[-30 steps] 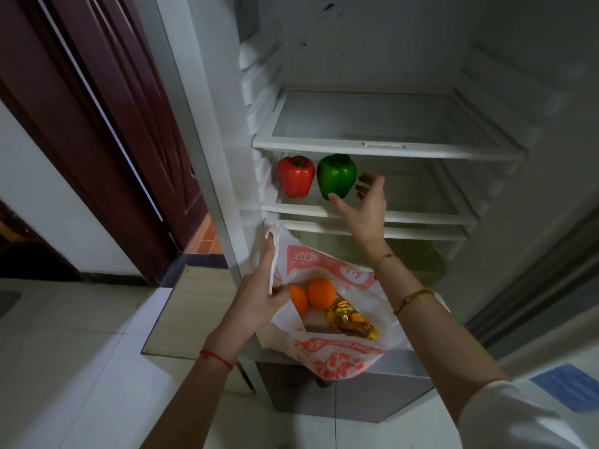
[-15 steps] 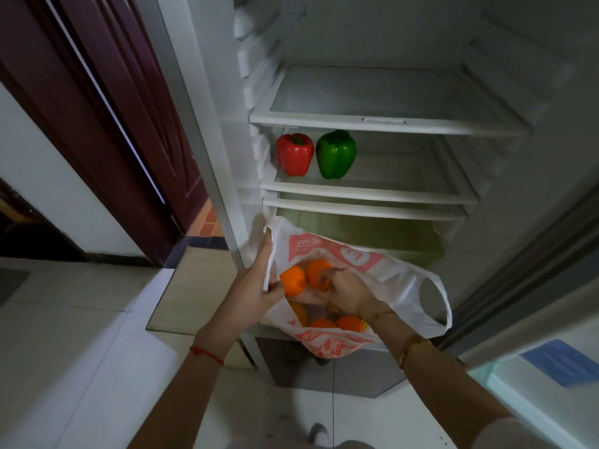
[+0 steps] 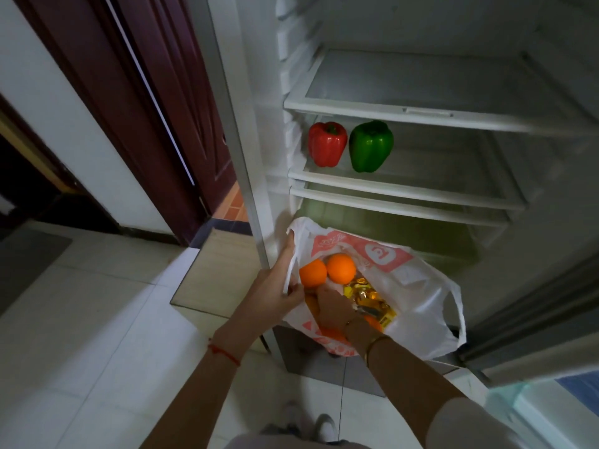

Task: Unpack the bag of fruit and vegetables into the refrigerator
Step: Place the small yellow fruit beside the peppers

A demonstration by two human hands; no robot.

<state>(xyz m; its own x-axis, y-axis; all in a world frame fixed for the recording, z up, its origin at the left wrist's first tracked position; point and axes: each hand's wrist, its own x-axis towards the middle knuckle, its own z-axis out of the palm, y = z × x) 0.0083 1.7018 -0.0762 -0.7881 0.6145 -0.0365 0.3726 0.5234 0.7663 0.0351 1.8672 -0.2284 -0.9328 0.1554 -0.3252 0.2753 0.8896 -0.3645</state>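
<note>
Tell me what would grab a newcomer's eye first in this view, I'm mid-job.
The glossy red bell pepper and glossy green bell pepper stand side by side at the left of the refrigerator's middle shelf. Below them, two round oranges glow inside the white and red plastic bag, held open by the left hand while the right hand reaches in.
</note>
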